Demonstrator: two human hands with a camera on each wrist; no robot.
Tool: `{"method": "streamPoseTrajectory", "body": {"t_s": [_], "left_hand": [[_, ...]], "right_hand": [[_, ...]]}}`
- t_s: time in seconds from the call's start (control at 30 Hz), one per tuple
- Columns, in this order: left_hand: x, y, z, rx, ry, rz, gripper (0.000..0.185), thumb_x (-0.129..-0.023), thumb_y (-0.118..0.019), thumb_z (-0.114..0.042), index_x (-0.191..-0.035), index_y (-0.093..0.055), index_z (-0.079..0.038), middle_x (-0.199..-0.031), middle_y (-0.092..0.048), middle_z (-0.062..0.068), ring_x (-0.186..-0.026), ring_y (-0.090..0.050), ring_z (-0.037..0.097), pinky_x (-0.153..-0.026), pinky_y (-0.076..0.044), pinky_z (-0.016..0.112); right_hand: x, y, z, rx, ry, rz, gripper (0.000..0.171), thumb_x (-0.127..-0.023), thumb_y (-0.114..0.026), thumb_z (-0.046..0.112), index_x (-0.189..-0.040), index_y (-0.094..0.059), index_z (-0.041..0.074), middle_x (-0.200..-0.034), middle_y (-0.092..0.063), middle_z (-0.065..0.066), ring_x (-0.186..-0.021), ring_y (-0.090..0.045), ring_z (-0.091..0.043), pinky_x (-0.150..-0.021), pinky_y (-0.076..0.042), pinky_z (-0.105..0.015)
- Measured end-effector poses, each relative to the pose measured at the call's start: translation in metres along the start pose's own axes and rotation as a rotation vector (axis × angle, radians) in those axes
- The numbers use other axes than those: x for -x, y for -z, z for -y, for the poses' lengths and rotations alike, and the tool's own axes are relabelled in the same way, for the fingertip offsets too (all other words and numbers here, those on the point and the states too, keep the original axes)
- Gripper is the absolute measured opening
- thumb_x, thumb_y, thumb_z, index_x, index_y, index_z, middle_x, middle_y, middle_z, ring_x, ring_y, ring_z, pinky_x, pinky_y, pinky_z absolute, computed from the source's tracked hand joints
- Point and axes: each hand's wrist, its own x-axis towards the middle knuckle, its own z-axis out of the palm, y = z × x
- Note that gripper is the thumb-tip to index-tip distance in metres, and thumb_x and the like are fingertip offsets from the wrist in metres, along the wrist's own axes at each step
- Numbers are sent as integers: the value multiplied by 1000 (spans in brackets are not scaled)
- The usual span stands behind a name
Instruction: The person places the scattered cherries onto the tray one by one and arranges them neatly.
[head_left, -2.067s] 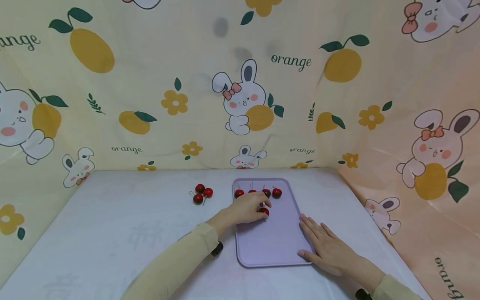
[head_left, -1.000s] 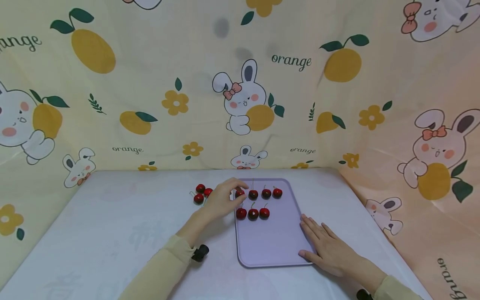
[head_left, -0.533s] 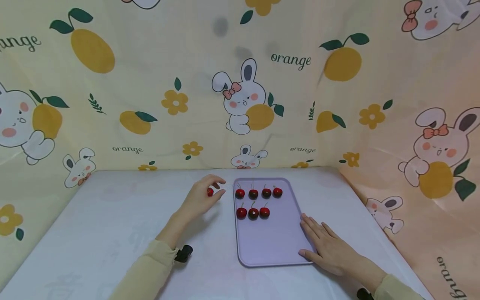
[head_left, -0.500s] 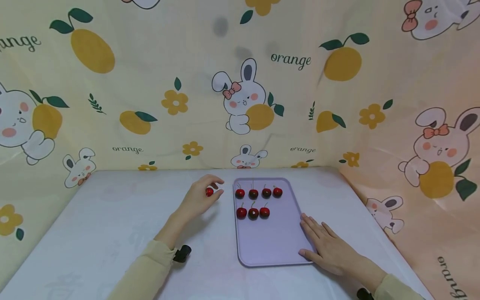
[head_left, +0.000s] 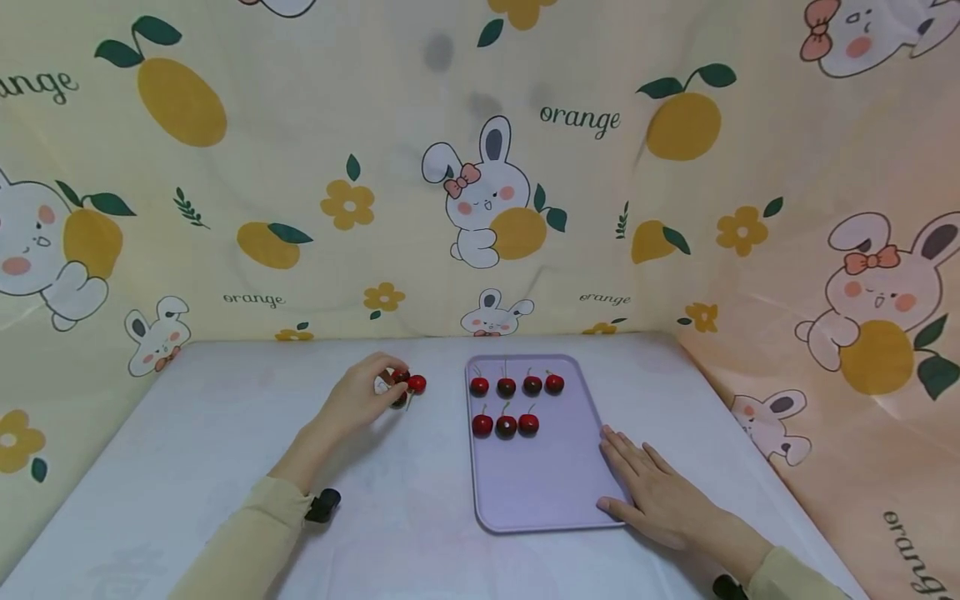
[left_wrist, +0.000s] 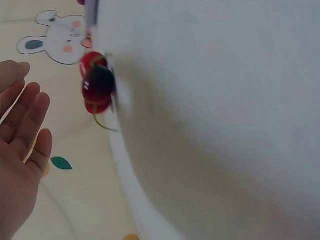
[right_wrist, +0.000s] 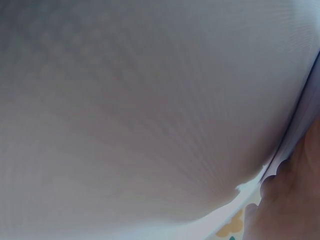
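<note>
My left hand [head_left: 352, 398] is at a small cluster of three dark red cherries [head_left: 417, 384] on the white table, its thumb and fingers parted beside them. In the left wrist view, fingers [left_wrist: 27, 117] are spread and relaxed, and a gap lies between them and the cherries [left_wrist: 98, 85]. My right hand [head_left: 667, 500] lies flat with straight fingers against the right edge of a lilac tray [head_left: 551, 487]. On that tray, several cherries [head_left: 506, 387] form a back row, and three cherries [head_left: 506, 427] form a second row at the left.
A white cloth [head_left: 225, 467] covers the table. Behind it and on both sides hangs a cream curtain [head_left: 405, 92] printed with rabbits and oranges. The right wrist view shows mostly cloth [right_wrist: 140, 125], with the tray's edge at the far right.
My left hand has left the second row of cherries on the tray and moved left to the loose cluster. Three cherries in that row are now uncovered. My right hand stays put.
</note>
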Motion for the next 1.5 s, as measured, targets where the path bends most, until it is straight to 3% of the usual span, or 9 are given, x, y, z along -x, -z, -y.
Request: {"method": "streamPoseTrajectory", "body": {"t_s": [0.27, 0.47, 0.97, 1.5], "left_hand": [[-1, 4, 14, -128, 42, 132, 28, -95, -76, -14, -121, -71, -7, -120, -69, 5, -95, -64, 19, -76, -54, 33], [-4, 4, 18, -210, 55, 193, 28, -94, -78, -18, -120, -71, -10, -117, -67, 3, -93, -63, 17, -78, -56, 34], [-9, -3, 20, -253, 13, 242, 25, -92, -81, -18, -114, -74, -9, -115, -66, 5, -90, -61, 17, -84, -57, 37], [-8, -7, 20, -232, 5, 224, 23, -91, -80, -13, -112, -74, -8, -111, -66, 4, -88, -61, 15, -83, -57, 36]], "right_hand": [[0, -2, -2, -1, 20, -14, 87, -101, -53, 62, -160, -34, 1, -170, -25, -15, -154, -29, -37, -121, -26, -62], [-1, -2, -2, -4, 11, 0, 88, -101, -52, 64, -161, -33, 2, -171, -23, -13, -155, -27, -36, -122, -24, -62], [0, -2, -2, 4, 21, -25, 88, -101, -54, 63, -160, -34, 2, -170, -26, -14, -154, -30, -37, -121, -26, -61], [0, 0, -2, 6, 8, -3, 89, -101, -52, 64, -161, -33, 3, -171, -24, -12, -155, -28, -35, -121, -25, -62]]}}
